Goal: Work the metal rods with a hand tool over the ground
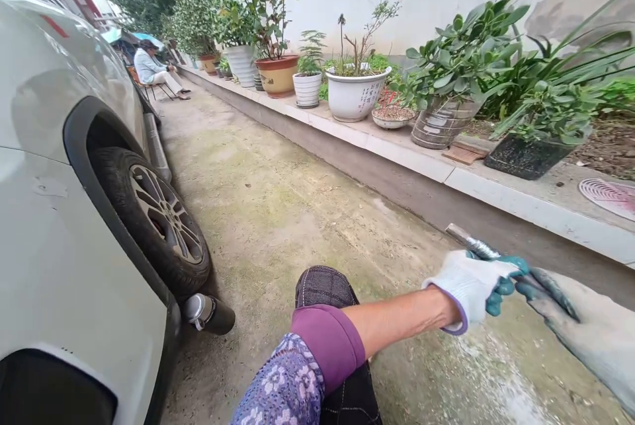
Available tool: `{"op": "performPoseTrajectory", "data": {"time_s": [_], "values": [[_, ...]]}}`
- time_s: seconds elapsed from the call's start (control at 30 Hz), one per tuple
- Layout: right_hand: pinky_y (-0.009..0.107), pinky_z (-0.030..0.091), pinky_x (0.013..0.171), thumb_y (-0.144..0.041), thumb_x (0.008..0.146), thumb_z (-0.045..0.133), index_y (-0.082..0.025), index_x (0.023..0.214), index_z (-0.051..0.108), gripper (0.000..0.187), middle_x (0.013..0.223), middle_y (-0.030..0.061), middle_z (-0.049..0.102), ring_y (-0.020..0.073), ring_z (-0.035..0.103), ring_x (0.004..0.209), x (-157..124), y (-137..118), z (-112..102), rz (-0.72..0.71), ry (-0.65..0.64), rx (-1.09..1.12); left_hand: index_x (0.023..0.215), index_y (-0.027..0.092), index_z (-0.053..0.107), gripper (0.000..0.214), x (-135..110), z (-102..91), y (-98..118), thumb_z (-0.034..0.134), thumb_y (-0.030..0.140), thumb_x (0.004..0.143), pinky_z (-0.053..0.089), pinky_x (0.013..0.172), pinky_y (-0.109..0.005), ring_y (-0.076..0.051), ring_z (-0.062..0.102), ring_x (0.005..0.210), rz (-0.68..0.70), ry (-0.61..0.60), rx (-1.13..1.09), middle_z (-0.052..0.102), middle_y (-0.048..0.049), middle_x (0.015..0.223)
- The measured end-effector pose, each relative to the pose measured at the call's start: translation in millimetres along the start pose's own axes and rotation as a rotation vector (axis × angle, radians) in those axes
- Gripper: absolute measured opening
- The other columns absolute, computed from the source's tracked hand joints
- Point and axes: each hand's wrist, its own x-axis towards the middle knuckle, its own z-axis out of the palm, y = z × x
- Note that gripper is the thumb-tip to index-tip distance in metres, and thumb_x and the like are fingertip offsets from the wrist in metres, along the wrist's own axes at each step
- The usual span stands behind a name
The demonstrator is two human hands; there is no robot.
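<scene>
My left hand, in a white knit glove with teal-coated fingers and a purple cuff, reaches across to the right and is closed. A slim metal tool sticks out beyond its fingers, with a flat end and a shiny silver section, close to the low kerb wall. At the right edge is my right hand, in a dirty whitish glove with dark coated fingers. It is closed around a dark, narrow length that lines up with the tool; whether both are one piece, I cannot tell. White powder lies on the ground below.
A white car with its wheel stands on the left, a dark flask by the tyre. Potted plants line the tiled ledge on the right. Farther off, a person sits on a chair.
</scene>
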Motion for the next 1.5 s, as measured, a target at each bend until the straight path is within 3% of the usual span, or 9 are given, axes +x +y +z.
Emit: {"op": "performPoseTrajectory", "data": {"time_s": [0.13, 0.33, 0.6, 0.83, 1.0, 1.13, 1.3, 1.37, 1.5], "values": [[0.049, 0.054, 0.079, -0.051, 0.083, 0.041, -0.032, 0.113, 0.061, 0.04, 0.113, 0.0134, 0.074, 0.038, 0.07, 0.095, -6.3, -18.9, -19.1, 0.089, -0.083, -0.003, 0.076, 0.017, 0.061, 0.008, -0.8, -4.8, 13.4, 0.064, 0.024, 0.076, 0.025, 0.032, -0.018, -0.005, 0.033, 0.034, 0.028, -0.118, 0.141, 0.047, 0.0057, 0.051], [0.034, 0.048, 0.079, -0.037, 0.092, 0.04, -0.021, 0.117, 0.062, 0.037, 0.112, 0.0117, 0.071, 0.0279, 0.068, 0.097, -11.6, -37.1, -29.7, -0.09, 0.035, -0.074, 0.088, 0.013, 0.064, 0.013, -15.2, -22.9, 28.7, 0.057, 0.023, 0.082, 0.039, 0.036, -0.021, -0.006, 0.042, 0.035, 0.081, -0.181, 0.401, 0.06, 0.0023, 0.062], [0.03, 0.038, 0.068, -0.036, 0.098, 0.038, -0.018, 0.115, 0.06, 0.034, 0.103, 0.0113, 0.071, 0.0226, 0.064, 0.085, -2.7, -22.7, -34.6, -0.069, 0.006, -0.225, 0.095, 0.012, 0.069, 0.025, -31.4, -11.1, 29.5, 0.055, 0.028, 0.083, 0.023, 0.031, -0.018, -0.004, 0.032, 0.033, 0.133, -0.125, 0.672, 0.046, 0.0078, 0.048], [0.027, 0.036, 0.057, -0.04, 0.093, 0.045, -0.018, 0.099, 0.063, 0.029, 0.078, 0.0056, 0.064, 0.0164, 0.053, 0.064, 9.6, -12.2, -39.6, 0.049, 0.007, 0.057, 0.092, 0.013, 0.068, 0.026, -31.0, -18.4, 15.3, 0.059, 0.033, 0.078, 0.019, 0.033, -0.018, -0.004, 0.027, 0.035, 0.05, -0.148, 0.668, 0.038, 0.0089, 0.049], [0.022, 0.03, 0.035, -0.045, 0.086, 0.055, -0.017, 0.095, 0.064, 0.031, 0.061, -0.0044, 0.044, 0.0082, 0.035, 0.043, -4.6, -23.7, -54.9, 0.143, -0.248, 0.777, 0.092, 0.015, 0.067, 0.024, -16.3, -41.3, 11.9, 0.057, 0.032, 0.077, 0.022, 0.033, -0.018, -0.005, 0.027, 0.035, 0.015, -0.138, 0.733, 0.036, 0.009, 0.05], [0.02, 0.03, 0.03, -0.049, 0.082, 0.062, -0.014, 0.1, 0.066, 0.039, 0.057, -0.0056, 0.047, 0.0059, 0.034, 0.038, -21.1, -26.1, -59.9, -0.012, -0.598, 0.937, 0.091, 0.014, 0.066, 0.025, -12.4, -45.3, 25.4, 0.052, 0.031, 0.079, 0.026, 0.035, -0.018, -0.006, 0.032, 0.036, 0.082, -0.17, 0.882, 0.041, 0.0067, 0.051], [0.019, 0.031, 0.033, -0.052, 0.079, 0.064, -0.015, 0.102, 0.068, 0.044, 0.059, -0.0048, 0.05, 0.0067, 0.039, 0.041, -35.2, -14.5, -49.4, -0.093, -0.98, 0.725, 0.082, 0.015, 0.071, 0.021, -19.0, -36.2, 44.0, 0.055, 0.021, 0.069, 0.033, 0.044, -0.016, -0.006, 0.043, 0.049, 0.101, -0.453, 1.129, 0.058, 0.0023, 0.064], [0.021, 0.032, 0.037, -0.05, 0.08, 0.063, -0.017, 0.099, 0.07, 0.039, 0.057, -0.004, 0.051, 0.0082, 0.04, 0.044, -38.3, -11.9, -38.2, -0.073, -0.907, 0.465, 0.077, 0.016, 0.072, 0.019, -21.0, -33.5, 43.2, 0.055, 0.019, 0.068, 0.029, 0.043, -0.016, -0.006, 0.039, 0.047, 0.045, -0.448, 1.223, 0.054, 0.0039, 0.057], [0.028, 0.041, 0.052, -0.047, 0.081, 0.062, -0.02, 0.087, 0.073, 0.029, 0.058, 0.0016, 0.059, 0.0161, 0.055, 0.056, -33.4, -11.0, -16.1, -0.023, -0.528, -0.009, 0.065, 0.016, 0.066, 0.01, -22.1, -29.9, 28.7, 0.056, 0.018, 0.069, 0.022, 0.039, -0.017, -0.005, 0.033, 0.043, 0.017, -0.308, 1.249, 0.045, 0.005, 0.048]]}}
